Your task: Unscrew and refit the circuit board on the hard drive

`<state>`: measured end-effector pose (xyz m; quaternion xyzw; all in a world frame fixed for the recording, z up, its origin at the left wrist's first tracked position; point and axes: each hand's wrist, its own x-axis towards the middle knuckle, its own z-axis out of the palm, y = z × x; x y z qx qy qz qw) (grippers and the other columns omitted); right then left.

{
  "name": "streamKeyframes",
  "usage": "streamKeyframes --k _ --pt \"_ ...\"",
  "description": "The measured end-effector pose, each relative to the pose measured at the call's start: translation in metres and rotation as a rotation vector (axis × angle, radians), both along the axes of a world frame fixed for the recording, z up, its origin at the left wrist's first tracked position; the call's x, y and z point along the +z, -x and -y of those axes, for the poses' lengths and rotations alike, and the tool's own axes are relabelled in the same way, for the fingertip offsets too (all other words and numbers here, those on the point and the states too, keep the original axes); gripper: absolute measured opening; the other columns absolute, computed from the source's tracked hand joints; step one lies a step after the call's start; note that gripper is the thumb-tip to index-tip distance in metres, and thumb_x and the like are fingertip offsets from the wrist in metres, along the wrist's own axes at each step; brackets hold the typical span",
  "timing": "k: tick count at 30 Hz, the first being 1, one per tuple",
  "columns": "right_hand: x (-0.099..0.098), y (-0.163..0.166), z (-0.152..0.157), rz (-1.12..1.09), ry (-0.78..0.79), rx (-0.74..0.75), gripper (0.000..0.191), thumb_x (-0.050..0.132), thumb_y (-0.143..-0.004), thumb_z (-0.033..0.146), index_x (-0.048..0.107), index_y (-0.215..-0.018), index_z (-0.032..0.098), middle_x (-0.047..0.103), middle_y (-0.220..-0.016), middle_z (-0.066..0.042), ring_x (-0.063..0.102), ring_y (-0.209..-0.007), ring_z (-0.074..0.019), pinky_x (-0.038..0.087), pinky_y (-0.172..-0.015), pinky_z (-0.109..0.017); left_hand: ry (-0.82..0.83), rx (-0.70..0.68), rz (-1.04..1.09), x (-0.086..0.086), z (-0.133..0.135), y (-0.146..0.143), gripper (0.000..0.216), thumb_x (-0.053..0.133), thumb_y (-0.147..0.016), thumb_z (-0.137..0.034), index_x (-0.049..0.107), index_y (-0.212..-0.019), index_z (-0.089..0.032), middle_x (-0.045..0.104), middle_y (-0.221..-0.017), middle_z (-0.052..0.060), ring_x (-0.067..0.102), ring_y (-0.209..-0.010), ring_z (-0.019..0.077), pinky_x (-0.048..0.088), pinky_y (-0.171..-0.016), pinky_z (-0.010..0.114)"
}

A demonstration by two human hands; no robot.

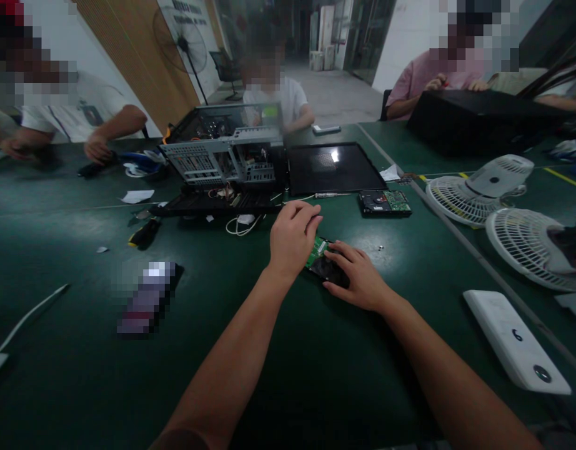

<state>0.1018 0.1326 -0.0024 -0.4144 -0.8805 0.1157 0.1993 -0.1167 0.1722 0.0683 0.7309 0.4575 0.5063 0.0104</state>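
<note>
In front of me a hard drive [322,267] lies on the table, its green circuit board facing up. My right hand [358,275] grips its right side, thumb at the near edge and fingers over the top. Above its left end is my left hand [293,237], closed with fingertips pinched together. Whatever those fingertips hold, if anything, is hidden. A second hard drive [385,203] lies farther back to the right. Beyond my hands a thin screwdriver [332,195] rests by the opened computer case [222,164], and small screws [380,248] lie to the right.
A black side panel [332,169] lies beside the case. Left are a yellow-black screwdriver [145,233] and a blurred phone [150,299]. Right are a white power bank [515,340] and white fans [534,247]. Several people sit around the green table [316,375].
</note>
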Motion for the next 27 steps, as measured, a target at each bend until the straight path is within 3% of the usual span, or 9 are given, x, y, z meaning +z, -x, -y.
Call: streamKeyframes --k 4,10,17,22,27 --pt "0.001 0.001 0.0 0.007 0.004 -0.001 0.069 0.071 -0.091 0.049 0.054 -0.152 0.023 0.049 -0.162 -0.018 0.039 -0.155 -0.0391 0.037 -0.121 -0.062 0.002 -0.053 -0.006 0.002 0.0 0.0 0.022 0.062 -0.1 -0.008 0.071 -0.114 -0.021 0.074 -0.117 0.007 0.071 -0.113 0.0208 0.058 -0.104 0.041" --pt "0.002 0.001 0.001 0.013 0.001 -0.007 0.068 0.071 -0.091 0.049 0.054 -0.151 0.023 0.05 -0.162 -0.017 0.039 -0.155 -0.0389 0.038 -0.12 -0.063 -0.018 -0.033 0.067 -0.007 -0.002 -0.005 0.02 0.077 -0.094 -0.018 0.068 -0.111 -0.021 0.066 -0.118 0.007 0.068 -0.108 0.0203 0.061 -0.096 0.039" --pt "0.001 0.0 0.001 0.004 -0.002 0.004 0.07 0.071 -0.091 0.049 0.053 -0.153 0.024 0.05 -0.161 -0.018 0.04 -0.154 -0.0405 0.036 -0.12 -0.065 -0.045 0.022 0.068 -0.011 -0.002 -0.006 0.028 0.086 -0.088 -0.026 0.061 -0.101 -0.023 0.069 -0.103 0.004 0.069 -0.104 0.0228 0.059 -0.095 0.042" --pt "0.001 0.0 0.0 -0.004 -0.002 0.004 0.071 0.071 -0.091 0.05 0.052 -0.154 0.026 0.05 -0.161 -0.017 0.039 -0.155 -0.0405 0.037 -0.119 -0.065 0.026 0.041 0.05 -0.007 -0.001 -0.003 0.018 0.078 -0.095 -0.023 0.063 -0.106 -0.024 0.071 -0.101 0.003 0.069 -0.099 0.0226 0.059 -0.09 0.041" --pt "0.002 0.0 0.001 0.014 0.006 -0.003 0.069 0.071 -0.091 0.051 0.054 -0.152 0.024 0.05 -0.161 -0.017 0.039 -0.155 -0.0391 0.038 -0.121 -0.063 0.005 0.026 -0.01 -0.001 0.0 0.001 0.018 0.071 -0.097 -0.018 0.069 -0.114 -0.023 0.068 -0.112 0.007 0.066 -0.108 0.0246 0.057 -0.098 0.043"
